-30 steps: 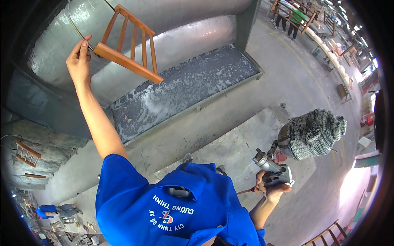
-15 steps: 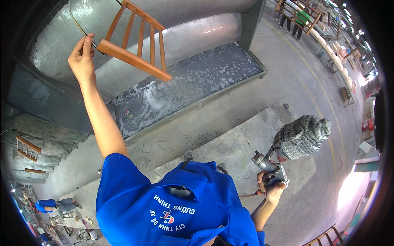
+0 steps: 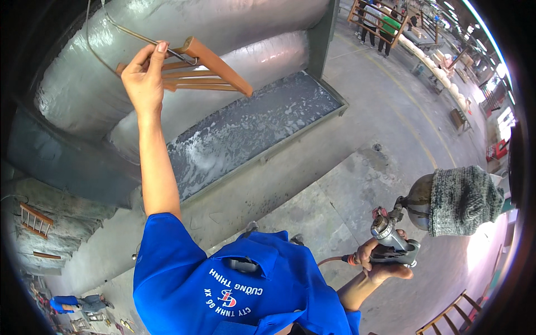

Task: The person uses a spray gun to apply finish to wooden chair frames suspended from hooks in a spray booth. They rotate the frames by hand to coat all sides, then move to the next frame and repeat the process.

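Raised at the upper left, my left hand [image 3: 146, 81] pinches a thin metal hook rod [image 3: 134, 33] between thumb and fingers. From its hooked end hangs a brown wooden slatted frame [image 3: 220, 64], seen nearly edge-on, with its slats behind the front rail. My left hand partly covers the far side of that frame. At the lower right, my right hand [image 3: 377, 270] is wrapped round the grip of a metal spray gun [image 3: 391, 239]. The gun's round cup wears a grey knitted cover [image 3: 468, 201], and a reddish hose [image 3: 330, 259] runs from the grip.
A long trough [image 3: 262, 159] of foamy water lies below a shiny curved metal wall [image 3: 212, 22]. Another slatted frame [image 3: 36, 219] hangs at far left. A wooden piece with rungs [image 3: 453, 318] stands at lower right. Other people [image 3: 388, 28] are at upper right and lower left.
The hanging frame has turned from broadside to nearly edge-on as my left hand moved right. My right hand has carried the spray gun right and slightly down, its cup swinging farther outward.
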Demonstrator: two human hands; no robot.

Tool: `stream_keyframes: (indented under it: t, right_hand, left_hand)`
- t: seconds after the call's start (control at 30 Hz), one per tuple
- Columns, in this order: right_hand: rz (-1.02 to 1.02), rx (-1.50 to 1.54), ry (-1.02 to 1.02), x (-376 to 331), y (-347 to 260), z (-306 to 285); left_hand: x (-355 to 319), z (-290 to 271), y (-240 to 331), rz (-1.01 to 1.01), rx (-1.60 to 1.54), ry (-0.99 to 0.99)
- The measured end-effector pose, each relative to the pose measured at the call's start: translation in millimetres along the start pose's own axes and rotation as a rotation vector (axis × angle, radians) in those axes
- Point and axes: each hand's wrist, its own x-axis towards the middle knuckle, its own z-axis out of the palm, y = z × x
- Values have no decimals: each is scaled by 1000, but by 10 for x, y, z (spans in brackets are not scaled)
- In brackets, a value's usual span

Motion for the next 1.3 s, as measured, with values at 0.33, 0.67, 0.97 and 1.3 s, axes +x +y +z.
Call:
stream_keyframes:
  t: [0.33,0.67,0.97,1.3]
  right_hand:
    - [202,-588,164,31,117,223]
    - [225,-683,49,206,176,107]
    - [106,-795,36,711,-42,366]
    - [-29,-888,-183,1830,-645,1371]
  left_hand:
    - [290,253,16,89,150,-168]
    - [1237,-1625,-133,243,568,365]
    - [883,-2312,360,109,445,-94]
    - [772,-2114,828,85,474,-280]
